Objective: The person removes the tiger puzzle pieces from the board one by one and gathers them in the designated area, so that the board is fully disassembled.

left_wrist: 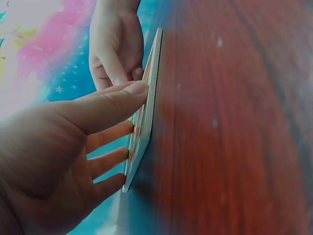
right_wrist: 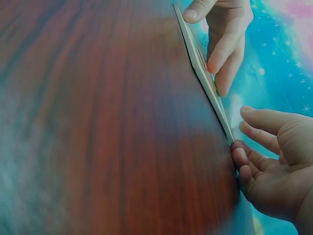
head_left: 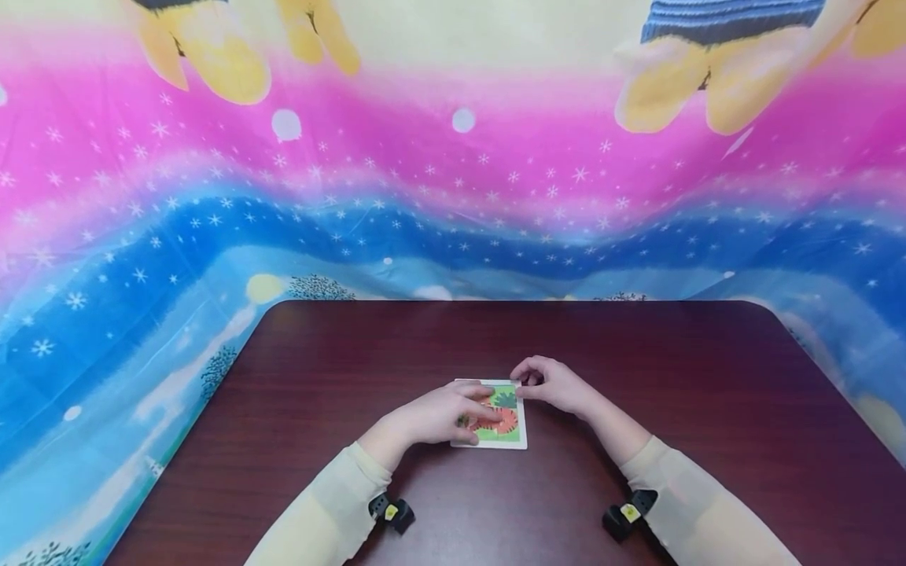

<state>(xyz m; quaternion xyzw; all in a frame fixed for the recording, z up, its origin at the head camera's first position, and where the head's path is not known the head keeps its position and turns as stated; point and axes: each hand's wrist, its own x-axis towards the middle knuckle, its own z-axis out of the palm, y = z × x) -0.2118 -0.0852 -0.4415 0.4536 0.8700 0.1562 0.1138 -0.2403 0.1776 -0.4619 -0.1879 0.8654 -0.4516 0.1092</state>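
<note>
A small square picture board (head_left: 524,432) with a white rim lies flat on the table; its picture shows an orange striped animal and a dark green plant on light green, with what look like piece seams. My left hand (head_left: 435,413) rests on its left part with spread, fairly straight fingers, hiding some of the picture. In the left wrist view the thumb (left_wrist: 115,103) and fingertips touch the board's face. At the top right corner is my right hand (head_left: 559,385). Its lower fingers (right_wrist: 242,156) touch the board's edge, while the thumb stands apart, and nothing is gripped.
The dark reddish-brown table (head_left: 368,346) has rounded far corners. Behind it hangs a pink and blue cloth (head_left: 460,189) printed with snowflakes. Black straps with small devices sit on the left (head_left: 392,512) and right (head_left: 628,515) wrists, over cream sleeves.
</note>
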